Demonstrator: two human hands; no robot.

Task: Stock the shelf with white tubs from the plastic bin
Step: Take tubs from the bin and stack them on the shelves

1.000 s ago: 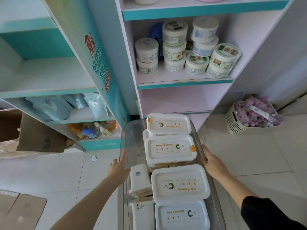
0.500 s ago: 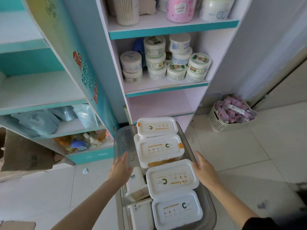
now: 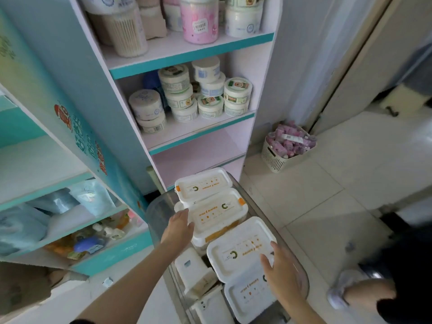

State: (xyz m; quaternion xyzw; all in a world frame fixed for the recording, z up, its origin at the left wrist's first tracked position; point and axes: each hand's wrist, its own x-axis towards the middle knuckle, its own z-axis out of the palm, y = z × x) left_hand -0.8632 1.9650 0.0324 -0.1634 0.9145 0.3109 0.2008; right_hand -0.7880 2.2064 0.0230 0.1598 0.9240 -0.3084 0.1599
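Note:
A clear plastic bin [image 3: 295, 260] stands on the floor before the shelf unit and holds several white rectangular tubs with orange print. My left hand [image 3: 178, 226] touches the left side of the second tub from the back [image 3: 218, 210], fingers spread. My right hand [image 3: 279, 268] rests open on the right edge of the third tub [image 3: 238, 251]. The farthest tub [image 3: 202, 183] sits at the bin's back end, the nearest tub [image 3: 247, 298] lies below my right hand. The lowest pink shelf [image 3: 198, 157] is bare.
Round white jars [image 3: 187, 99] fill the middle shelf, pink and white canisters [image 3: 201, 22] the one above. A white basket of pink packets [image 3: 287, 146] sits on the floor at right. Smaller white boxes [image 3: 191, 270] stand in the bin's left side. My foot [image 3: 346, 288] is at lower right.
Both hands left the bin's outer rims and moved inward onto the tubs. The view has tilted up and shifted, showing more of the upper shelves.

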